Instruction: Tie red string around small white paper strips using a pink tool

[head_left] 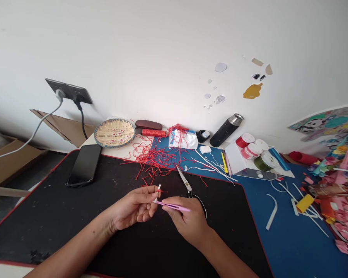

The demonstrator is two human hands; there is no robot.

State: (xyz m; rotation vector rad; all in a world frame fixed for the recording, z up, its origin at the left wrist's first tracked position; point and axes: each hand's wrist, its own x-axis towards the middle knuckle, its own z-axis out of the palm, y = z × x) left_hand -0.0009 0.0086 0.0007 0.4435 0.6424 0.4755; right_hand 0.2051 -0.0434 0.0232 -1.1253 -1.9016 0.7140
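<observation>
My left hand (pixel 136 206) pinches a small white strip with red thread (pixel 158 190) round it, held just above the black mat (pixel 60 216). My right hand (pixel 188 220) grips pink tweezers (pixel 174 205), their tips touching the strip at my left fingertips. Both hands are closed and meet over the middle of the mat. Scissors (pixel 188 187) lie on the mat just behind my right hand, blades pointing away. A heap of cut red thread pieces (pixel 153 156) is spread beyond them.
A black phone (pixel 84 165) lies at the mat's far left, beside a woven basket (pixel 114 133). A red thread spool (pixel 153 133), a black flask (pixel 226 129), tape rolls (pixel 253 150), white strips (pixel 208 164) and colourful paper scraps (pixel 336 185) crowd the blue mat (pixel 292 239) on the right.
</observation>
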